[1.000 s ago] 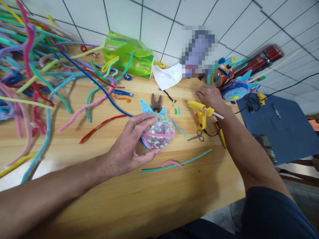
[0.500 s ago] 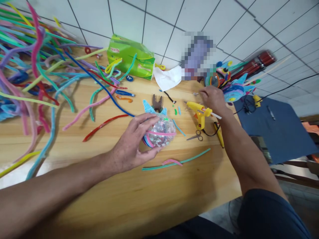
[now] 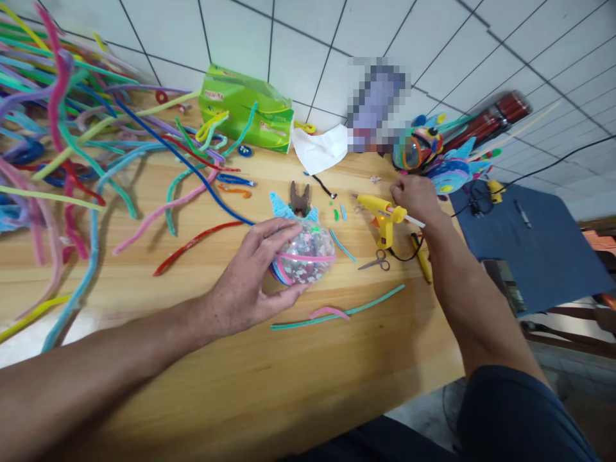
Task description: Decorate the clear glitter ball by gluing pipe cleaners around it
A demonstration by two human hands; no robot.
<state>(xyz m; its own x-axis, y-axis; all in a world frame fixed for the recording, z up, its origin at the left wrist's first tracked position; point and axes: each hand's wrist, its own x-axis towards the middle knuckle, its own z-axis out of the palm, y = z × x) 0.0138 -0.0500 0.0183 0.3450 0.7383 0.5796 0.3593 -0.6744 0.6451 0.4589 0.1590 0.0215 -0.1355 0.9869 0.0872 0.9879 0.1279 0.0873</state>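
Note:
My left hand (image 3: 257, 273) is wrapped round the left side of a clear plastic ball (image 3: 310, 250) with glitter or confetti inside, resting on the table. A pink pipe cleaner band (image 3: 315, 258) circles the ball, and light blue pipe-cleaner fins (image 3: 280, 205) stick out behind it. Pliers (image 3: 299, 197) lie just beyond. My right hand (image 3: 416, 196) is at the table's back right, its fingers curled together; whatever they hold, if anything, is hidden. Just left of that hand lies a yellow glue gun (image 3: 382, 215) with a white glue stick in its back. Small scissors (image 3: 378, 260) lie below the gun.
Many coloured pipe cleaners (image 3: 62, 128) pile up at the left. Along the back stand a green tissue pack (image 3: 245, 109), pipe-cleaner fish (image 3: 452, 172) and a red flask (image 3: 495, 115). A teal pipe cleaner (image 3: 375, 300) lies in front. A black cord (image 3: 543, 160) runs right.
My right hand has drawn slightly right, away from small pale scraps on the table, and its fingers are curled in more. My left hand keeps its hold on the ball. The view has shifted slightly.

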